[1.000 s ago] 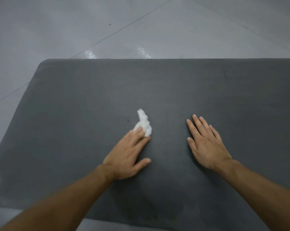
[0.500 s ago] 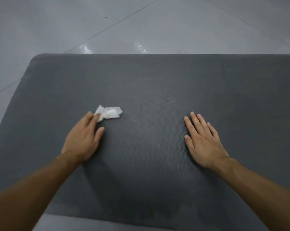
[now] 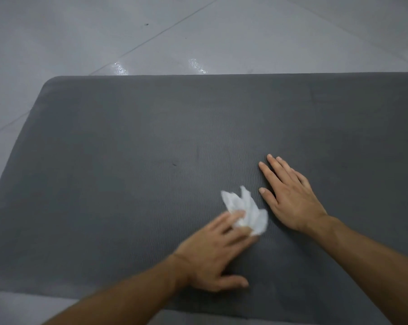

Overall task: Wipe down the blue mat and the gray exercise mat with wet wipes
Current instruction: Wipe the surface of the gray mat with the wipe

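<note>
On gray mat point(image 3: 128, 148), tiles point(image 3: 81, 31) beyond, left hand point(image 3: 212, 256) flat on wipe point(image 3: 250, 212), right hand point(image 3: 289, 195) flat

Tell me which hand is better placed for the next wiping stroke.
Left. The left hand presses the crumpled white wet wipe onto the gray exercise mat; the right hand lies flat, holding nothing.

Indoor floor area, viewed from above. A glossy, pale gray tiled floor point(image 3: 69, 31) with thin grout lines point(image 3: 163, 31) fills the upper frame; light reflections point(image 3: 119, 68) glint near top centre. A gray exercise mat point(image 3: 151, 127) lies flat on it. Whether this is a home or a gym cannot be told.
</note>
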